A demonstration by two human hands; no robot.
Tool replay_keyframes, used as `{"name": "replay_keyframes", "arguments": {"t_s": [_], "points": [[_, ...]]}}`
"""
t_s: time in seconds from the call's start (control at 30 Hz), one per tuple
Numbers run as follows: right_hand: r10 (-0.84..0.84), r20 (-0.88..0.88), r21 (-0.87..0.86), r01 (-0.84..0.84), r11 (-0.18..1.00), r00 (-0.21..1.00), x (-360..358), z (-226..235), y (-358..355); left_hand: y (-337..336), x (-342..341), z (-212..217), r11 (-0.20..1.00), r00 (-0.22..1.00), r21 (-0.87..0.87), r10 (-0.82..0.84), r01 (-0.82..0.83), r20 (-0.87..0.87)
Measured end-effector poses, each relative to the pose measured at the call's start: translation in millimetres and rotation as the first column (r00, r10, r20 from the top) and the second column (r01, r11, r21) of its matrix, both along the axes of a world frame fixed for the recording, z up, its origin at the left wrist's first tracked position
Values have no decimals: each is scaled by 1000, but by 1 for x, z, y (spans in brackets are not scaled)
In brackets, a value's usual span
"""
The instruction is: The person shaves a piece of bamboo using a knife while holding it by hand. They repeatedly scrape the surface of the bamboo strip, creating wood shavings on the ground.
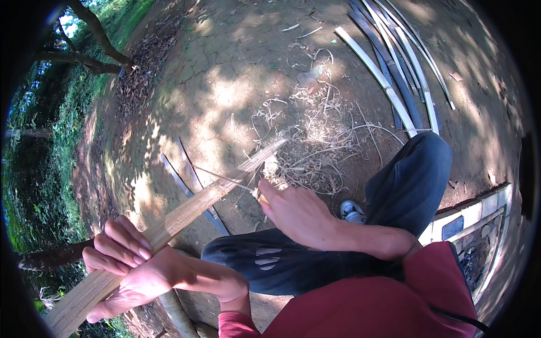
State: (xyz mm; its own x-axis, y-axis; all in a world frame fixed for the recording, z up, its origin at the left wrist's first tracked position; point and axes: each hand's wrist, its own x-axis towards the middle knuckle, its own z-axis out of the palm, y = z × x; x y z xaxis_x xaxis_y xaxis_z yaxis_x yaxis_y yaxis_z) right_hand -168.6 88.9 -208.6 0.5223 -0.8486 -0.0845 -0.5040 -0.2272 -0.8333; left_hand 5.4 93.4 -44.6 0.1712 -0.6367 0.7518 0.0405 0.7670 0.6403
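A long pale strip of split wood or bamboo (194, 211) runs slantwise from the lower left up to a narrowed tip near the middle. Around its lower part, my left hand (135, 270) is closed, fingers over the top and thumb beneath. My right hand (301, 217) grips a knife with a yellowish handle (262, 198), mostly hidden by the fingers. Its thin blade (222, 178) points left and lies across the strip near the tapered end. The strip's surface looks cut and rough there.
Curled shavings (321, 152) litter the dirt ahead. Several long slats (389, 67) lie at the far right, and dark strips (194, 186) lie beyond my left hand. My bent knee (420, 166) is on the right, near a pale frame (479, 217). Branches (93, 62) stand far left.
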Motion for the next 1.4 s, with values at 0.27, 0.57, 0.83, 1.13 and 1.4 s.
{"name": "replay_keyframes", "arguments": {"t_s": [0.27,0.57,0.83,1.13,1.4], "points": [[-51,-33,113,55,992,998,-8,-31,4,3,-7,2,1000,1000,-6,-28,28,3],[-92,5,104,91,990,996,-13,-48,-1,-9,16,10,939,888,76,-341,335,308],[-143,16,149,139,979,990,-10,-69,3,-4,6,4,949,923,61,-314,309,222],[-117,-17,147,119,982,993,-2,-52,10,9,-4,1,988,973,40,-155,150,171],[-44,40,102,40,994,998,-1,-15,17,14,3,-8,976,975,19,-220,219,28]]}}
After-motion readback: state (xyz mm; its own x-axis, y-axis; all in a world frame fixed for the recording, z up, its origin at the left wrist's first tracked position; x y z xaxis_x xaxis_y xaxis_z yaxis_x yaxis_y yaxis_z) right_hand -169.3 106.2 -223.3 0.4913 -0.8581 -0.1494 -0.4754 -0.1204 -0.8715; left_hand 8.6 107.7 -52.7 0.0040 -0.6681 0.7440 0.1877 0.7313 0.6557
